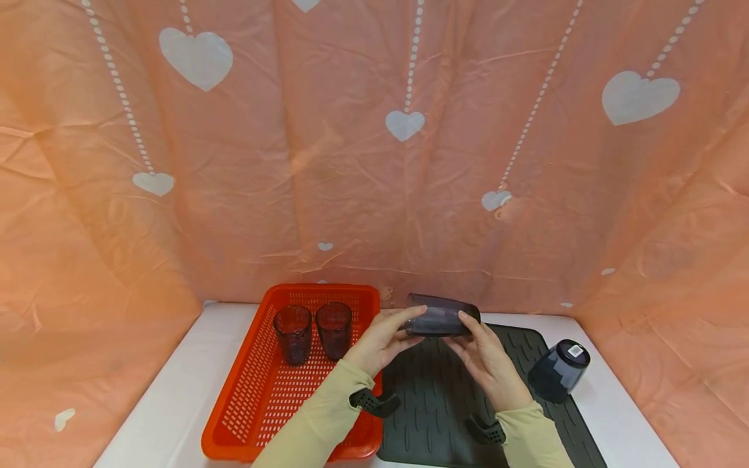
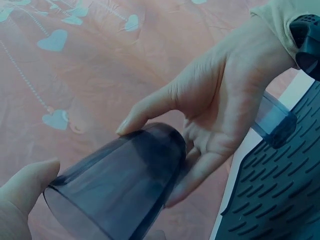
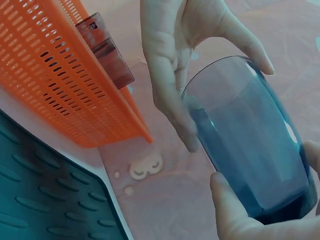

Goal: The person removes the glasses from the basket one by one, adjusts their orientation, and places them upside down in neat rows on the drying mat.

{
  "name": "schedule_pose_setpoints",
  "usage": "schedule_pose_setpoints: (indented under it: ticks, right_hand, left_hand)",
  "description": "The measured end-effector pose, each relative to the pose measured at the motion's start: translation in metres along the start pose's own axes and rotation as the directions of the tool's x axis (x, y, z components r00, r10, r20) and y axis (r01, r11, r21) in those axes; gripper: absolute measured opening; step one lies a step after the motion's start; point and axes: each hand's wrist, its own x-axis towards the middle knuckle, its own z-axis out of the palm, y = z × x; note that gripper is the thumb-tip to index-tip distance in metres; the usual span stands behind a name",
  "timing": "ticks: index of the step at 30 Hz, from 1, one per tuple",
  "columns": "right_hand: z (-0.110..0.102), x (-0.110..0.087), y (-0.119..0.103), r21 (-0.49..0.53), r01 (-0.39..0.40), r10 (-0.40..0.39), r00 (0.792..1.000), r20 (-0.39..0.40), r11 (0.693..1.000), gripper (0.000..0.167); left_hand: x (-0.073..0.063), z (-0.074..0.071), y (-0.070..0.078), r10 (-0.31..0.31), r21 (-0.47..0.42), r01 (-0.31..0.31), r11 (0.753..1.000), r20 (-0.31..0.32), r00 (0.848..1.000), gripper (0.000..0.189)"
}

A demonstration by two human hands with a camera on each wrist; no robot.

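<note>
A dark tinted drinking glass lies sideways in the air between both hands, above the black ribbed mat. My left hand holds it near the rim, thumb on the near side and fingers beneath. At the base end, my right hand pinches it between thumb and fingers. In the left wrist view the glass shows its open rim toward the left thumb. The right wrist view shows the glass with its base in the right hand.
An orange perforated basket at left contains two tinted glasses. The black ribbed mat lies right of it. Another dark glass rests base-up and tilted at the mat's right edge. A pink heart-printed curtain hangs behind the white table.
</note>
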Motion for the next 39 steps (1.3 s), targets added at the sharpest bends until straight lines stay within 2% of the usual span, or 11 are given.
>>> schedule_pose_setpoints:
  ticks: [6, 9, 13, 21, 27, 30, 34, 39]
  right_hand:
    - [-0.006, -0.002, -0.006, -0.017, 0.017, -0.017, 1.000, 0.003, 1.000, 0.057]
    - [-0.011, -0.004, -0.010, -0.024, 0.006, -0.007, 1.000, -0.005, 1.000, 0.060]
    - [-0.022, -0.009, -0.017, -0.044, 0.005, -0.006, 1.000, -0.017, 0.999, 0.061]
    - [-0.048, -0.014, -0.026, -0.092, 0.047, -0.049, 0.999, -0.021, 0.995, 0.040]
    - [-0.065, -0.017, -0.031, -0.136, 0.093, -0.096, 0.995, -0.018, 0.986, 0.039]
    - [-0.071, -0.018, -0.033, -0.125, 0.132, -0.134, 0.991, -0.011, 0.983, 0.029]
    - [-0.077, -0.018, -0.037, -0.164, 0.176, -0.180, 0.983, -0.013, 0.971, 0.023]
    - [-0.083, -0.020, -0.045, -0.267, 0.162, -0.185, 0.981, -0.062, 0.950, 0.042]
  left_hand:
    - [-0.002, -0.003, 0.003, -0.008, 0.039, 0.007, 0.999, 0.017, 1.000, 0.030]
    - [-0.004, -0.007, 0.006, -0.005, 0.062, 0.004, 0.998, 0.011, 1.000, 0.037]
    - [-0.010, -0.016, 0.012, 0.013, 0.109, -0.018, 0.994, 0.048, 0.999, 0.049]
    - [-0.026, -0.047, 0.029, 0.018, 0.176, -0.046, 0.983, 0.158, 0.987, 0.051]
    - [-0.035, -0.066, 0.042, 0.031, 0.260, -0.070, 0.963, 0.151, 0.988, 0.051]
    - [-0.041, -0.074, 0.050, 0.024, 0.274, -0.066, 0.959, 0.153, 0.988, 0.055]
    - [-0.050, -0.084, 0.057, 0.014, 0.296, -0.065, 0.953, 0.169, 0.985, 0.058]
    - [-0.057, -0.096, 0.063, 0.021, 0.314, -0.081, 0.946, 0.189, 0.982, 0.056]
